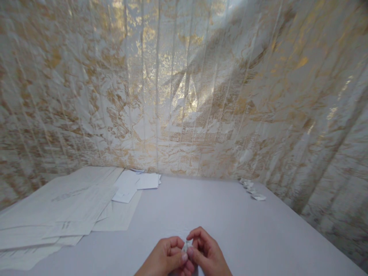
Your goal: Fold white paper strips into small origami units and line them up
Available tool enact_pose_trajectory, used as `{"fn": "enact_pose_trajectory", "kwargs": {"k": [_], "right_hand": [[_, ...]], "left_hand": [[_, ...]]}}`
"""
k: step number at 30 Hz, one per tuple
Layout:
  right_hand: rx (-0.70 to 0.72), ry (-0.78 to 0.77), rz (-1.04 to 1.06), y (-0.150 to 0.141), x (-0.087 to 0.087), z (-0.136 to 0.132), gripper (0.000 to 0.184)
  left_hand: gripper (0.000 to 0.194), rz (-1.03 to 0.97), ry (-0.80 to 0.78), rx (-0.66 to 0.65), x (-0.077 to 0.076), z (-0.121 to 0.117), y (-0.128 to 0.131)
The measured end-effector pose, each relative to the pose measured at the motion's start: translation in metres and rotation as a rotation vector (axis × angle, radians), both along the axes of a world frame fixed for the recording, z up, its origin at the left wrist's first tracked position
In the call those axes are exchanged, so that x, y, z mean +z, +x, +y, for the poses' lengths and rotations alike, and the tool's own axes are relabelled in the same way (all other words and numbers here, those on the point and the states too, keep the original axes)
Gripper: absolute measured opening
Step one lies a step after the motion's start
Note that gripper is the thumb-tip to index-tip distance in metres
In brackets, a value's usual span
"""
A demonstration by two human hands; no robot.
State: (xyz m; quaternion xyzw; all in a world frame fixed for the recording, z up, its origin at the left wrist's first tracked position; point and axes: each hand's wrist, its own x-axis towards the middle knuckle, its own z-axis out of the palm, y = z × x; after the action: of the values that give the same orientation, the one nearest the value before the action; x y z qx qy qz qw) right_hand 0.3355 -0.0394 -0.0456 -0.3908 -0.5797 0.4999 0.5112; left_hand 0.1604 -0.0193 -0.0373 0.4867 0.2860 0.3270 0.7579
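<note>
A scrap (186, 245) of pale paper with dark marks is held above the near edge of the view, at 6 o'clock. It is pinched from the 9 o'clock side by the thumb and curled fingers of the left hand (168, 255). On the 3 o'clock side it is gripped by the right hand (208, 253), whose thumb is pressed to it and whose index finger is arched over its top. What fold it has cannot be told.

With the scrap taken as the dial's centre, four or so folded papers (258, 197) are seen in a row at 2 o'clock, near the table's (218, 214) far edge. Between 10 and 11, white slips (125, 188) are overlapped, partly laid on large sheets (66, 203). These sheets, faintly printed, are spread in layers towards 9 and 10. At 12, the background is filled by a gold-patterned curtain (184, 88).
</note>
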Motion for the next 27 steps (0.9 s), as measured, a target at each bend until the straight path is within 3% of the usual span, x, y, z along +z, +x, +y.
{"fn": "enact_pose_trajectory", "kwargs": {"k": [16, 22, 27], "right_hand": [[0.078, 0.106, -0.051, 0.003, 0.011, 0.000, 0.050], [0.073, 0.031, 0.030, 0.000, 0.011, 0.001, 0.050], [0.093, 0.061, -0.070, 0.004, 0.013, 0.001, 0.043]], "left_hand": [[0.057, 0.032, 0.048, 0.139, 0.002, -0.001, 0.000], [0.060, 0.077, 0.102, 0.180, 0.001, -0.001, 0.001], [0.055, 0.102, 0.159, 0.217, 0.006, -0.001, -0.002]]}}
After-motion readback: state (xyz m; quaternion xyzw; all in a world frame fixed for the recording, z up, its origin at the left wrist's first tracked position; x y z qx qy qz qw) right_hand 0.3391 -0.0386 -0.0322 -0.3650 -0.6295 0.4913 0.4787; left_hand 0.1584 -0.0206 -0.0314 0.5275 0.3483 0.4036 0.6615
